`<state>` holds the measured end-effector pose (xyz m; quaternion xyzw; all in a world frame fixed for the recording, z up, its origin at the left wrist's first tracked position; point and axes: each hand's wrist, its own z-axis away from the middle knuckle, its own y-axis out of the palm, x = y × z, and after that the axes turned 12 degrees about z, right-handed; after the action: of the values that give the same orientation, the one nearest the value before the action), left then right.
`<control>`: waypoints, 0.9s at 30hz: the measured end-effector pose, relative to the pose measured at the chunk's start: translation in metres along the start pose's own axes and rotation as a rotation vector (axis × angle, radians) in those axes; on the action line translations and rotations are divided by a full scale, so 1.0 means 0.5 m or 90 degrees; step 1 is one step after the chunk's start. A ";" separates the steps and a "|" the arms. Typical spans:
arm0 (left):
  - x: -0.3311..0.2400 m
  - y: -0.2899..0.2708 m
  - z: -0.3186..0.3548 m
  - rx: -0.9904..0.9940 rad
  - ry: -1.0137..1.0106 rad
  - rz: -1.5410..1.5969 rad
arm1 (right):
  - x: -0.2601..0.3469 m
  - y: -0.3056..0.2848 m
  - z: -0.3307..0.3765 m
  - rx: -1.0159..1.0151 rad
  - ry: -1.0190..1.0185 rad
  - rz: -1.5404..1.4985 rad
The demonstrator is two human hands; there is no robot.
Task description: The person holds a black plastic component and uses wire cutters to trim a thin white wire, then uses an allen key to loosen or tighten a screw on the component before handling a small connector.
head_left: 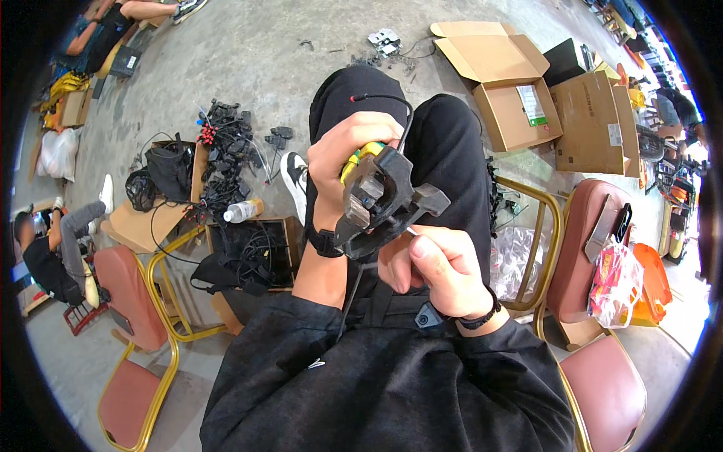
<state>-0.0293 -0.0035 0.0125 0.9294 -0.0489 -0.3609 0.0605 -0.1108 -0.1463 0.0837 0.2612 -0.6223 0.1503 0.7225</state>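
Observation:
My left hand is wrapped round a chunky black device with bare metal blocks in its middle and a yellow-green part under my fingers. It is raised over my lap. A black cable with a red tip curves up past the device. My right hand is closed just below the device's near right side, thumb pressed on bent fingers. The pale end of a thin rod shows between thumb and device; its rest is hidden in my grip.
Left of my legs lie a heap of black parts and cables, a plastic bottle and a box of cables. Pink chairs flank me. An open cardboard box stands ahead right. Other people sit at left.

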 end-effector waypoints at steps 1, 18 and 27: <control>-0.001 0.003 -0.001 0.002 -0.004 -0.001 | -0.004 0.000 0.000 0.030 0.009 -0.065; 0.001 0.010 -0.002 0.078 0.188 -0.119 | -0.063 -0.015 0.050 0.371 0.174 -0.909; -0.006 0.008 -0.004 0.109 0.178 -0.118 | -0.070 -0.034 0.034 -0.165 -0.351 0.485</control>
<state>-0.0304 -0.0071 0.0165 0.9727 0.0151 -0.2269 -0.0461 -0.1218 -0.1659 0.0480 -0.0473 -0.8553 0.2505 0.4511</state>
